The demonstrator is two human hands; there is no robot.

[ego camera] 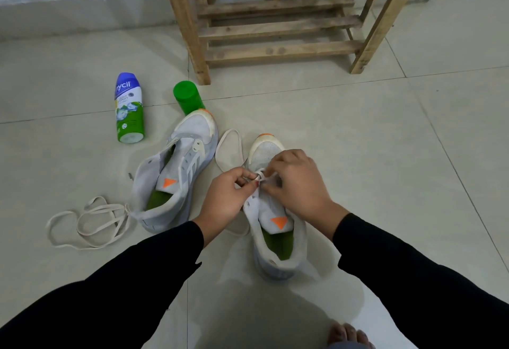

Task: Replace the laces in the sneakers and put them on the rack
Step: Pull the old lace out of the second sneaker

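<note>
Two white sneakers with orange triangles and green insoles stand on the tiled floor. At the right sneaker (pixel 275 227), my left hand (pixel 223 197) pinches a cream lace (pixel 230 146) by the front eyelets. My right hand (pixel 297 183) pinches the same lace just beside it, over the tongue. That lace loops out on the floor to the left of the toe. The left sneaker (pixel 176 172) lies tilted, without a lace. A second loose lace (pixel 85 222) is coiled on the floor left of it. The wooden rack (pixel 278 29) stands beyond the shoes.
A blue-and-green powder bottle (pixel 128 109) lies on its side at the left. A green-capped container (pixel 188 98) stands by the left sneaker's toe. A white wall runs along the back. A bare foot (pixel 349 335) shows at the bottom right.
</note>
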